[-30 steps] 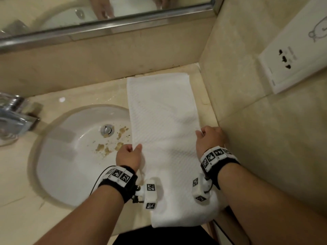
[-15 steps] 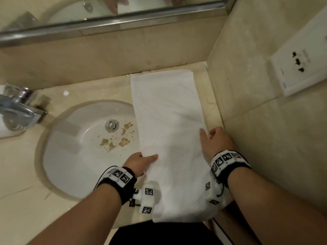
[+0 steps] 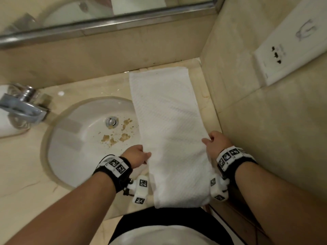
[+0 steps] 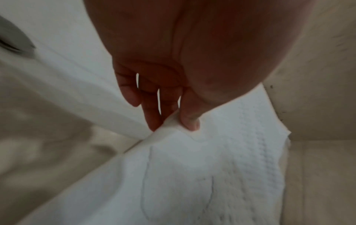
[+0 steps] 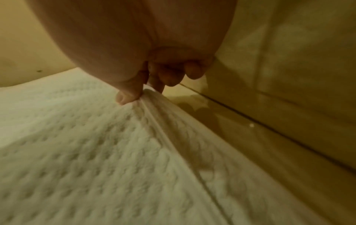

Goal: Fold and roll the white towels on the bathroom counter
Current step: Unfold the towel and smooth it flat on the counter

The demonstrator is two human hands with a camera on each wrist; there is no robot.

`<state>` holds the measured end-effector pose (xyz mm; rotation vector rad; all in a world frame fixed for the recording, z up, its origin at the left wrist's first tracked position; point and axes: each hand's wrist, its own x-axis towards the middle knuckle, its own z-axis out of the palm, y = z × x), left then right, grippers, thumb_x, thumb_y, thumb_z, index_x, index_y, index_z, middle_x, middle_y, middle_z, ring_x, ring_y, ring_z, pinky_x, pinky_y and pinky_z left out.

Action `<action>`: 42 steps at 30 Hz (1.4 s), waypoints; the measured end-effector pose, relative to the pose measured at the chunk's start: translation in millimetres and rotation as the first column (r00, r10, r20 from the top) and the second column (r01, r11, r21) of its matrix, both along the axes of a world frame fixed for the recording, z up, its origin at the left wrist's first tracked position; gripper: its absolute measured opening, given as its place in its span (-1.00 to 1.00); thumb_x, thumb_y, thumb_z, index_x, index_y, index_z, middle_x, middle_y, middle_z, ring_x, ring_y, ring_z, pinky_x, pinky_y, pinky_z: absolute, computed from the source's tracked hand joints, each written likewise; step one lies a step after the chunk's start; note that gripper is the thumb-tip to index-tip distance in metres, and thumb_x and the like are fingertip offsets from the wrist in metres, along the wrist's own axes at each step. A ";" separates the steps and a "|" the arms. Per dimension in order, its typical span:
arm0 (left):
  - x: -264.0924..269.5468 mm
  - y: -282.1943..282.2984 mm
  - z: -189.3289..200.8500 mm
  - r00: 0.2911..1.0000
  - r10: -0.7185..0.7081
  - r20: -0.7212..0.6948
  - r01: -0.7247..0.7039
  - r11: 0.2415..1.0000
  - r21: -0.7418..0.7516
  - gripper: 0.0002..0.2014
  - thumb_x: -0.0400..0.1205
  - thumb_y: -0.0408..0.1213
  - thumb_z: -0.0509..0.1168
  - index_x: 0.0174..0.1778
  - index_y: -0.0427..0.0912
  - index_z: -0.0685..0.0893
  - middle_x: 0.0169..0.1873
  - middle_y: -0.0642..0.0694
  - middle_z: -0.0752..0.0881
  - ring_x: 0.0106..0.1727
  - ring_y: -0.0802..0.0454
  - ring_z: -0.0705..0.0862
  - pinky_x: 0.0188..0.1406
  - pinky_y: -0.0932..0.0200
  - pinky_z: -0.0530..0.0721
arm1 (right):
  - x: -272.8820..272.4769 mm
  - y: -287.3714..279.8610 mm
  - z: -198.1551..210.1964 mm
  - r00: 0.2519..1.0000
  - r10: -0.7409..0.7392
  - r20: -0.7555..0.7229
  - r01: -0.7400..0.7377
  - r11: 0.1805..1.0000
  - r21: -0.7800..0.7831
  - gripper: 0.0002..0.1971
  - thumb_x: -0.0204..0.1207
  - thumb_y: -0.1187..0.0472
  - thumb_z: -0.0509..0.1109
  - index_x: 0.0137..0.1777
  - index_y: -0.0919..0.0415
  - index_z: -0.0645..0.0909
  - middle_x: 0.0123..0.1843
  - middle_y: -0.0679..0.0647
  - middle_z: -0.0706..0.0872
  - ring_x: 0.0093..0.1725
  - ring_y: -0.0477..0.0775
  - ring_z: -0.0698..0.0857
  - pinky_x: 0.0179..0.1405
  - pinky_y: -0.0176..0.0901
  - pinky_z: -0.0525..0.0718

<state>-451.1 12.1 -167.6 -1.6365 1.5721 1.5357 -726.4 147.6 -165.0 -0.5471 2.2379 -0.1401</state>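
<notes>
Two hands in view, both engaged on one white towel [image 3: 166,131]. The left hand [image 3: 136,155] pinches the towel's left long edge between thumb and fingertips; the left wrist view shows the thumb [image 4: 189,121] pressed on top of a raised fold of cloth with the fingers beneath it. The right hand [image 3: 216,143] pinches the right long edge at about the same level; the right wrist view shows the thumb [image 5: 128,95] on top and the curled fingers under the lifted edge. Each wrist carries one black strap with white marker blocks.

The towel is a single long, narrow, waffle-textured strip. It lies lengthwise on the beige counter [image 3: 23,174], its far end near the back wall in the right corner, its near end hanging over the counter's near edge. Its left edge overlaps the right rim of the sink. Between the hands the cloth is slightly raised.

One oval white sink [image 3: 74,144] lies left of the towel, with one metal drain [image 3: 111,121] and several brown specks of residue [image 3: 115,137] in the basin. One chrome tap [image 3: 23,106] stands at far left. One mirror [image 3: 106,13] with a metal frame runs along the far wall. One white socket plate [image 3: 290,53] is fixed on the right wall.
</notes>
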 end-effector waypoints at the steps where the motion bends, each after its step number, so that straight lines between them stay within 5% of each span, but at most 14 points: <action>1: -2.9 -6.8 2.6 0.999 0.030 -0.017 -0.030 0.999 -0.023 -0.76 0.72 -0.08 0.37 -0.15 -0.16 0.63 -0.14 -0.11 0.79 0.07 -0.15 0.78 0.23 -0.12 0.74 | -4.7 -7.6 4.0 1.000 0.025 -0.003 -0.025 1.000 -0.007 -0.55 0.69 -0.04 0.33 0.48 0.18 0.50 0.42 0.18 0.63 0.34 0.25 0.63 0.26 -0.07 0.53; 4: -17.0 -38.1 9.0 0.977 0.175 -0.121 -0.187 0.977 -0.099 -0.79 0.69 -0.04 0.37 -0.07 -0.13 0.71 -0.07 -0.12 0.84 0.08 -0.19 0.80 0.26 -0.21 0.74 | -20.4 -43.2 12.7 0.998 -0.013 -0.054 0.004 0.988 -0.156 -0.64 0.68 -0.03 0.34 0.37 0.15 0.56 0.25 0.12 0.67 0.21 0.18 0.66 0.18 -0.12 0.53; 8: -40.0 -79.7 19.5 0.786 0.502 -0.361 -0.562 0.823 -0.078 -0.76 0.71 -0.32 0.30 0.27 -0.10 0.73 0.13 -0.14 0.80 0.13 -0.17 0.76 0.17 -0.09 0.77 | -22.3 -81.3 24.1 0.952 -0.236 -0.195 0.118 0.870 -0.480 -0.80 0.69 0.09 0.19 0.21 0.02 0.59 0.06 0.01 0.70 0.01 0.08 0.67 0.08 -0.15 0.59; 10: -40.2 -84.1 21.4 0.846 0.455 -0.279 -0.506 0.850 -0.148 -0.77 0.74 -0.24 0.28 0.30 -0.14 0.67 0.22 -0.20 0.74 0.09 -0.14 0.69 0.29 -0.15 0.73 | -12.2 -75.7 29.1 0.942 -0.249 -0.226 0.133 0.893 -0.430 -0.80 0.71 0.19 0.16 0.18 0.12 0.60 0.05 0.04 0.65 -0.01 0.07 0.59 -0.01 -0.21 0.45; 12: -31.7 -70.9 19.2 0.913 0.383 -0.141 -0.404 0.898 -0.177 -0.88 0.75 -0.20 0.29 0.08 -0.18 0.62 0.28 -0.38 0.72 0.05 -0.15 0.65 0.29 -0.21 0.71 | 1.7 -54.7 28.4 0.948 -0.242 -0.209 0.166 0.932 -0.324 -0.85 0.70 0.19 0.15 0.01 0.16 0.54 -0.02 0.08 0.64 -0.10 0.10 0.59 -0.10 -0.19 0.43; 16: 1.1 -8.3 8.5 0.953 0.301 -0.014 -0.301 0.953 -0.004 -0.73 0.70 -0.15 0.40 0.00 -0.36 0.73 0.01 -0.30 0.77 -0.06 -0.18 0.70 -0.10 0.03 0.62 | 32.2 12.3 7.3 0.981 -0.177 -0.076 0.172 0.982 -0.078 -0.72 0.60 -0.05 0.27 0.17 0.10 0.55 0.14 0.10 0.69 -0.03 0.16 0.64 0.02 -0.13 0.57; 19: 20.9 27.9 -4.3 0.974 0.226 -0.033 -0.221 0.968 0.121 -0.71 0.66 -0.04 0.46 -0.15 -0.23 0.74 -0.21 -0.18 0.76 -0.15 -0.14 0.68 -0.17 0.07 0.57 | 52.0 45.4 0.3 0.984 -0.177 -0.023 0.175 0.982 -0.067 -0.56 0.56 -0.18 0.40 0.28 0.08 0.50 0.17 0.06 0.66 0.01 0.15 0.70 -0.11 -0.20 0.58; 23: 23.8 36.3 -11.3 0.974 0.215 -0.073 -0.205 0.971 0.119 -0.69 0.62 0.01 0.48 -0.32 -0.08 0.65 -0.35 -0.16 0.67 -0.25 -0.09 0.61 -0.18 0.04 0.51 | 63.5 45.9 9.5 0.990 -0.114 0.080 0.118 0.991 -0.059 -0.74 0.58 -0.10 0.40 -0.13 0.07 0.55 -0.06 0.06 0.71 -0.25 -0.03 0.64 -0.37 -0.25 0.48; 27: 9.7 29.2 -4.6 0.953 0.281 -0.111 -0.272 0.958 0.089 -0.74 0.68 -0.02 0.44 0.05 -0.15 0.73 0.00 -0.04 0.78 0.04 -0.04 0.73 0.06 0.02 0.64 | 67.4 41.6 30.2 0.940 -0.326 0.103 0.342 0.890 -0.302 -0.75 0.64 0.08 0.34 0.24 0.12 0.66 0.19 0.00 0.73 0.17 0.15 0.73 0.15 -0.21 0.60; 29: 3.4 25.7 -3.4 0.961 0.256 -0.108 -0.253 0.967 0.042 -0.74 0.68 -0.01 0.43 0.13 -0.12 0.72 0.06 0.00 0.76 0.09 -0.01 0.72 0.08 0.04 0.65 | 60.3 48.5 28.8 0.945 -0.328 -0.013 0.309 0.903 -0.297 -0.82 0.64 0.03 0.31 0.13 0.09 0.59 0.08 0.00 0.75 0.01 0.18 0.74 0.11 -0.07 0.70; 31: 0.6 23.0 -6.0 0.972 0.211 -0.102 -0.212 0.977 -0.003 -0.76 0.67 0.00 0.44 0.04 -0.11 0.74 0.03 -0.01 0.77 0.06 -0.01 0.73 0.10 0.03 0.67 | 47.5 58.3 18.3 0.964 -0.262 -0.048 0.255 0.960 -0.117 -0.79 0.65 -0.01 0.28 0.15 0.08 0.53 0.10 0.10 0.74 -0.02 0.22 0.73 0.08 0.01 0.70; 34: -2.4 23.6 -12.8 0.983 0.158 -0.093 -0.161 0.987 -0.026 -0.72 0.64 0.00 0.46 -0.24 -0.13 0.73 -0.14 -0.05 0.80 -0.07 -0.05 0.74 0.01 0.03 0.64 | 32.5 68.5 6.9 0.981 -0.190 0.037 0.184 0.976 0.119 -0.55 0.63 -0.01 0.25 0.44 0.19 0.47 0.40 0.20 0.63 0.27 0.30 0.66 0.33 0.08 0.61; 37: -8.0 27.9 -17.6 0.987 0.141 -0.078 -0.147 0.985 -0.086 -0.65 0.63 -0.04 0.48 -0.39 -0.09 0.57 -0.38 -0.07 0.68 -0.28 -0.07 0.62 -0.24 0.10 0.50 | 26.1 71.2 -1.2 0.987 -0.157 0.031 0.151 0.979 0.139 -0.50 0.68 -0.02 0.23 0.52 0.24 0.44 0.45 0.21 0.59 0.35 0.30 0.62 0.30 -0.01 0.56; 42: -12.9 23.6 -18.2 0.992 -0.055 0.116 0.064 0.995 -0.077 -0.71 0.63 -0.09 0.47 -0.29 -0.19 0.65 -0.27 -0.12 0.70 -0.27 -0.04 0.61 -0.30 0.13 0.50 | 33.9 70.6 10.0 0.985 -0.165 -0.042 0.168 0.981 0.099 -0.65 0.78 0.17 0.08 0.44 0.27 0.51 0.45 0.26 0.58 0.39 0.28 0.59 0.36 -0.01 0.54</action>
